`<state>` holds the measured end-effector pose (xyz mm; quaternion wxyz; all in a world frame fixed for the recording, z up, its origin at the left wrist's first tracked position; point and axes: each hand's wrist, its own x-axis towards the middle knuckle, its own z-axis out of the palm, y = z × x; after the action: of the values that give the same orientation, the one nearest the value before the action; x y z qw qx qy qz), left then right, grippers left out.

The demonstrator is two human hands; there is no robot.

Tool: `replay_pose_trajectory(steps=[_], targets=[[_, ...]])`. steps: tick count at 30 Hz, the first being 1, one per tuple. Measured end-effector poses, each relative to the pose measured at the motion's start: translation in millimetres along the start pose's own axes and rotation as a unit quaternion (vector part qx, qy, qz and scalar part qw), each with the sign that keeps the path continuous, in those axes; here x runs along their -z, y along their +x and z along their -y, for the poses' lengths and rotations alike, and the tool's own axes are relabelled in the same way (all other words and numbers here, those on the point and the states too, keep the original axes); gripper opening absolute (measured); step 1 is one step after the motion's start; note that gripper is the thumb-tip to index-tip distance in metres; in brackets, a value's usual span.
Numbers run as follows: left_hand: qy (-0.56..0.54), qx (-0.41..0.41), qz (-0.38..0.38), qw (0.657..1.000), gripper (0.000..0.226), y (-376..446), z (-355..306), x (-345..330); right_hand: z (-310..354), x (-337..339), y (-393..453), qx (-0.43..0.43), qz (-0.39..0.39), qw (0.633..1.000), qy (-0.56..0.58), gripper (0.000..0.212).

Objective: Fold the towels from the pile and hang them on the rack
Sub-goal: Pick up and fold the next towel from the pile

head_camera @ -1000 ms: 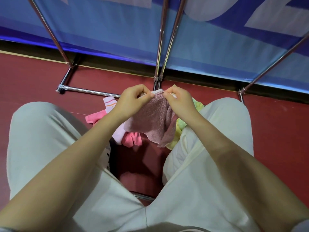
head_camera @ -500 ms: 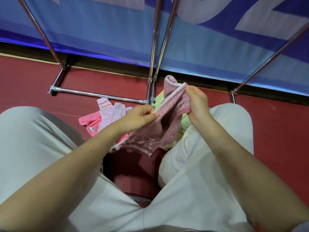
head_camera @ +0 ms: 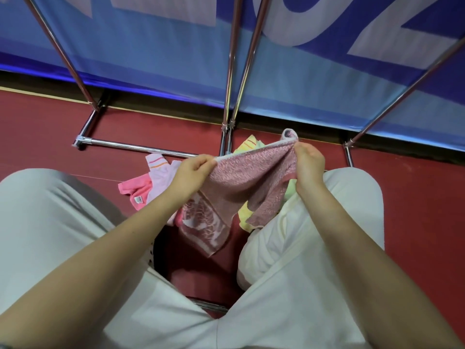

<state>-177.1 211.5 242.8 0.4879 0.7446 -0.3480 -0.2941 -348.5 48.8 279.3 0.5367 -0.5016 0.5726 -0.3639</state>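
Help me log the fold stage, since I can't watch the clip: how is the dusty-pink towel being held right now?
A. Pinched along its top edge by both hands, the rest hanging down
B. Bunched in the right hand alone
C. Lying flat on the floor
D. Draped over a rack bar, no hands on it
A: the left hand and right hand each pinch the top edge of the dusty-pink towel, spread between them, its patterned end hanging down.
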Motion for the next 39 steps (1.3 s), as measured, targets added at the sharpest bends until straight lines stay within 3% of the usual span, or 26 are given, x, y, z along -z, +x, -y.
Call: replay_pose_trajectory(steps=[2, 6, 9, 12, 15, 19, 22, 26, 35, 39], targets=[[0.008, -0.041, -0.058, 0.997, 0.015, 2, -12, 9, -4, -5, -3, 0.032, 0.023, 0.996, -0.076, 0.016], [0.067, -0.126, -0.081, 0.986, 0.018, 3, -31, 19, 0, -31, -20, 0.157, 0.142, 0.965, -0.156, 0.019], [0.109, -0.190, -0.084, 0.972, 0.021, 1, -45, 21, 1, -56, -36, 0.195, 0.259, 0.930, -0.170, 0.035], [0.127, -0.234, -0.088, 0.960, 0.020, 1, -53, 26, 5, -74, -48, 0.209, 0.312, 0.914, -0.154, 0.029], [0.128, -0.231, -0.109, 0.958, 0.019, 5, -55, 34, 9, -82, -50, 0.220, 0.310, 0.913, -0.148, 0.010], [0.154, -0.211, -0.124, 0.957, 0.013, 9, -49, 45, 12, -85, -48, 0.219, 0.261, 0.931, -0.132, 0.011], [0.212, -0.202, -0.079, 0.953, 0.009, 9, -38, 48, 12, -80, -43, 0.211, 0.218, 0.945, -0.126, 0.011], [0.194, -0.175, -0.030, 0.965, 0.011, 6, -26, 47, 4, -68, -35, 0.188, 0.194, 0.950, -0.159, 0.012], [0.200, -0.079, 0.006, 0.977, 0.028, -2, 10, 52, -9, -28, -21, 0.099, 0.141, 0.973, -0.156, 0.016], [0.149, -0.016, 0.023, 0.988, 0.034, -1, 19, 55, -14, -12, -15, 0.073, 0.107, 0.982, -0.136, 0.014]])
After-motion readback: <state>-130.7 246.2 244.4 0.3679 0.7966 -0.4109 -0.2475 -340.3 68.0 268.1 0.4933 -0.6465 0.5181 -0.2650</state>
